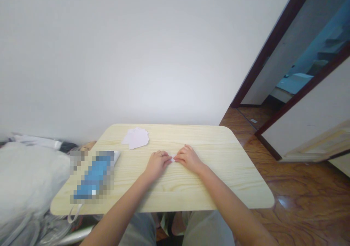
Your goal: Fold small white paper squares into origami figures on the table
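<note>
My left hand [156,163] and my right hand [188,158] meet at the middle of a light wooden table [218,180]. Their fingertips pinch a tiny white piece of paper [172,159] between them, low over the tabletop. Most of the piece is hidden by my fingers. A small pile of pale folded paper [135,137] lies further back and to the left, apart from both hands.
A blurred-out blue object [93,176] lies on the table's left part. A white pillow or bedding [24,180] sits left of the table. A white wall stands behind. An open doorway [298,78] and glossy wooden floor [306,202] are to the right.
</note>
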`<state>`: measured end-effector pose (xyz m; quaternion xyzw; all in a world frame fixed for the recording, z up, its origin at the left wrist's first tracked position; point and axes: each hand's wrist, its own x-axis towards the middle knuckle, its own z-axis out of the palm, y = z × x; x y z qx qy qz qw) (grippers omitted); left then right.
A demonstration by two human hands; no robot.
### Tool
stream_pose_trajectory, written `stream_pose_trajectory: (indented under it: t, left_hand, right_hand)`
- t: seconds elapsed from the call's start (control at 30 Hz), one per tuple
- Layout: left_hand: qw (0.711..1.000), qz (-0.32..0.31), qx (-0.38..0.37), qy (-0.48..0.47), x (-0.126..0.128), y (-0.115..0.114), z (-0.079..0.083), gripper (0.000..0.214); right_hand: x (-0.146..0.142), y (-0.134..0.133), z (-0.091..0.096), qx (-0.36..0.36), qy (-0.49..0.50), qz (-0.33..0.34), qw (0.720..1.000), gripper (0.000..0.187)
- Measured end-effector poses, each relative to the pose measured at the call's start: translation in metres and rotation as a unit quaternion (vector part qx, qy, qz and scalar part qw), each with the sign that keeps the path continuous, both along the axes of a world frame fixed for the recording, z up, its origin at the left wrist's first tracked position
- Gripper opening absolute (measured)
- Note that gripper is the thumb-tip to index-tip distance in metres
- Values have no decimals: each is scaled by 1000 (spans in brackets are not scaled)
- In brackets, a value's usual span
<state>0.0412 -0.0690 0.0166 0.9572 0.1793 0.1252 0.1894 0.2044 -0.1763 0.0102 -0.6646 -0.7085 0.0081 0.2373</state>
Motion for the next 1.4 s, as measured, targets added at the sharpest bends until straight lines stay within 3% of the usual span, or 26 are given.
stream_pose_trajectory:
  t: [0.37, 0.83, 1.4]
  left_hand:
    - [997, 58, -43, -35, 3, 1, -6, 19]
    - [992, 99, -72, -30, 8, -1, -3, 18]
    - [992, 103, -60, -28, 12, 0, -3, 14]
  right_hand:
    - [-15, 1, 2, -23, 28, -73, 997, 14]
    - [-23, 10, -12, -20, 48, -190, 980, 9]
    - [-23, 10, -13, -13, 62, -197, 978, 4]
